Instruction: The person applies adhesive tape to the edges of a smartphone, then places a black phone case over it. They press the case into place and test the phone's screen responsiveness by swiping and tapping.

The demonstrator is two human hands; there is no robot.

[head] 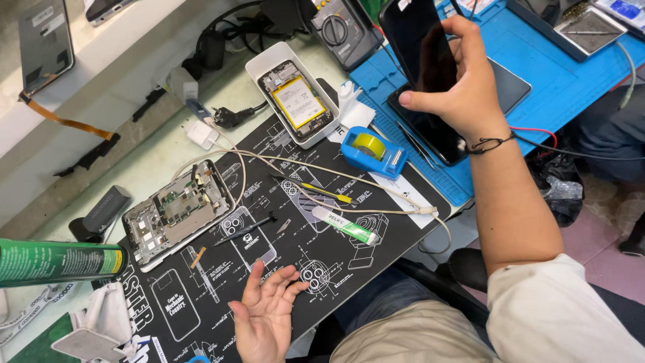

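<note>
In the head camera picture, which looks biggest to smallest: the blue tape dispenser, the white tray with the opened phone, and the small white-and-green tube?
1. White tray, clearly largest.
2. Blue tape dispenser.
3. White-and-green tube, similar in length to the dispenser but much slimmer.

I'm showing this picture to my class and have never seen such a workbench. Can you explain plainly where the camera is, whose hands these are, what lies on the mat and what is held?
The one camera sits on a person's head, looking down at their own hands. The right hand holds up a dark phone. The left hand rests open, palm up, holding nothing, at the edge of a black printed mat. On the mat lie an opened phone, a small tube, a blue tape dispenser and a white tray with another opened phone.
</note>
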